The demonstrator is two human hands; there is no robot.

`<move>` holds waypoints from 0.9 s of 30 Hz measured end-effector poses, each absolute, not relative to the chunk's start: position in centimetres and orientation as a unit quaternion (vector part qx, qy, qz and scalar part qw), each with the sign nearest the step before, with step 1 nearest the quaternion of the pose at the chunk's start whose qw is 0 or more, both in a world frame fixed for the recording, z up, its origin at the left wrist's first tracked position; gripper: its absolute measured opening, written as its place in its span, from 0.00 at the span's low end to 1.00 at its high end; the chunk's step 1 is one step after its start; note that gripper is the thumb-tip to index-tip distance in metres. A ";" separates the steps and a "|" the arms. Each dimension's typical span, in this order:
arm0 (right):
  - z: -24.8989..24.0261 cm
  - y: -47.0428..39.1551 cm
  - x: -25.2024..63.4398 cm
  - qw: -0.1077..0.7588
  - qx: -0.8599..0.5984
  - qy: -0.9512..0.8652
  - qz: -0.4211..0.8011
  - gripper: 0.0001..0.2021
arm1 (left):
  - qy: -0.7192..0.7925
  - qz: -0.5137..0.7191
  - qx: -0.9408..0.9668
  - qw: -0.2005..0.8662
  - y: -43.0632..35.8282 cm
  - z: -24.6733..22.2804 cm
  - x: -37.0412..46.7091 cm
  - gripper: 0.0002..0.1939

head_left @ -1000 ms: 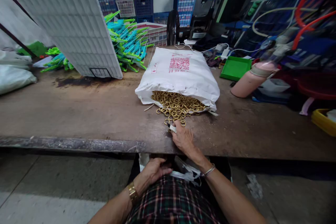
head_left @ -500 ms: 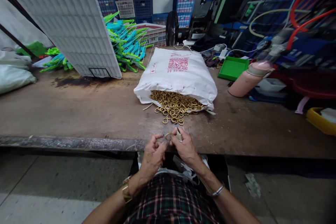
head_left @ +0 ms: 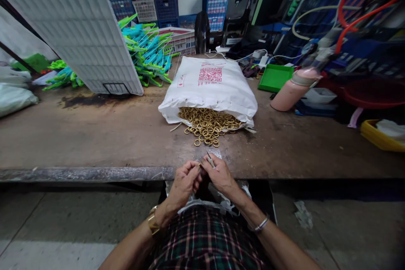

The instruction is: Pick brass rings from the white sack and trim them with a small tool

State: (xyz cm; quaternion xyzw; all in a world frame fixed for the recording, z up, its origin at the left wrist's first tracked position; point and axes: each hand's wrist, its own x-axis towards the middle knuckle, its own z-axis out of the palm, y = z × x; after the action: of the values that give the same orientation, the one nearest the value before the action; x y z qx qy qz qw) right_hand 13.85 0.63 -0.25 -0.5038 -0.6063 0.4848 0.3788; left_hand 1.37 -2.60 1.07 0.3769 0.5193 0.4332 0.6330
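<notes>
My left hand (head_left: 186,180) is closed in a pinch at the table's front edge, with a brass-coloured ring (head_left: 200,165) between the fingertips; most of the ring is hidden by fingers. Right beside it, my right hand (head_left: 220,175) is wrapped round a small knife (head_left: 210,160) with a pale grip and a thin dark pointed tip that sticks up. The fingertips of both hands meet at the ring. Just beyond them, many similar rings (head_left: 207,128) spill from the mouth of a white woven sack (head_left: 190,80) lying on the table.
On the wooden table (head_left: 79,139), a ribbed white panel (head_left: 117,50) leans at left before green and blue plastic pieces (head_left: 155,52). To the right are a green tray (head_left: 275,78), a pink bottle (head_left: 294,93) and a yellow tray (head_left: 379,137). Orange hoses (head_left: 343,17) hang at upper right.
My left fingers have closed onto the ring, which showed between the hands before. My hands have come together, and the knife tip has tilted to the left. The view has shifted slightly.
</notes>
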 end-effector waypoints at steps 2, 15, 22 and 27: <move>-0.2 0.6 13.8 0.377 -0.505 -0.608 0.483 0.12 | 0.496 0.434 0.348 0.667 -2.6 0.9 1.3 0.17; -0.8 0.2 14.6 0.221 -0.509 -0.774 0.305 0.07 | 0.497 0.461 0.376 0.632 -2.5 0.7 0.9 0.17; -0.4 0.2 14.4 0.141 -0.507 -0.810 0.259 0.11 | 0.507 0.454 0.430 0.593 -2.6 0.8 0.7 0.18; 0.4 0.4 14.4 0.066 -0.512 -0.820 0.245 0.12 | 0.510 0.450 0.449 0.579 -2.8 0.8 0.4 0.17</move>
State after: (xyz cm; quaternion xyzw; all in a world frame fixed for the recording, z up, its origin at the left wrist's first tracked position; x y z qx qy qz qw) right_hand 14.41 0.44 0.37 -0.5122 -0.8205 0.2451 0.0661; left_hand 0.44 -2.85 0.77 0.4495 0.5104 0.4496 0.5790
